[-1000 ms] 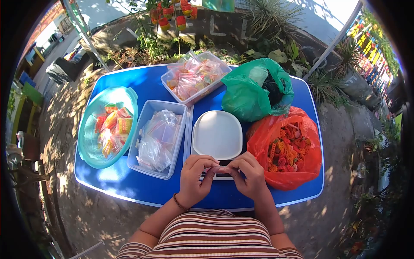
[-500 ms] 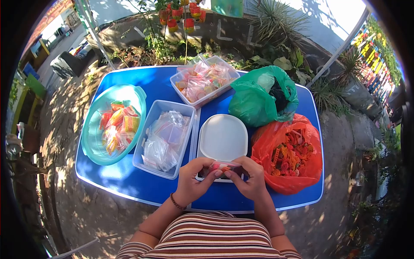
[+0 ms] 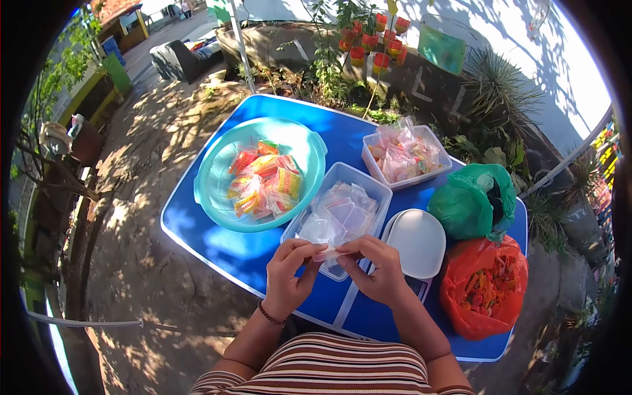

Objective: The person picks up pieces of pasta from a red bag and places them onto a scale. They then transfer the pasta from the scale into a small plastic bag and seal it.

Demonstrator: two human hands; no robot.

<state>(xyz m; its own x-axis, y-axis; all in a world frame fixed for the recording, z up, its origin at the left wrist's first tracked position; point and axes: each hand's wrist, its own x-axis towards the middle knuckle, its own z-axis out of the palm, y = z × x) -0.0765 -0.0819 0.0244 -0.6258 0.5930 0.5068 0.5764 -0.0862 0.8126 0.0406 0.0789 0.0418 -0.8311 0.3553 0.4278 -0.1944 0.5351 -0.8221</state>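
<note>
My left hand (image 3: 288, 275) and my right hand (image 3: 380, 268) pinch a small clear plastic bag (image 3: 328, 254) between thumbs and fingertips. Its contents are mostly hidden by the fingers. Both hands are above the near end of a clear plastic box (image 3: 385, 209) full of flat, empty-looking plastic bags (image 3: 342, 214). Just right of my right hand stands a white kitchen scale (image 3: 417, 245), its dark display partly visible. To the left, a turquoise plastic basin (image 3: 209, 191) holds several filled packets (image 3: 263, 178) in red, orange and yellow.
On the blue table (image 3: 230, 253), another clear box (image 3: 442, 170) of filled bags stands at the back. A green plastic bag (image 3: 461, 204) and a red plastic bag (image 3: 454, 303) with small orange and red pieces are at the right. Table poles rise behind.
The view has turned left, so the table appears shifted rightward. My hands have gone from in front of the scale to the near end of the box of bags, still pinching the small bag.
</note>
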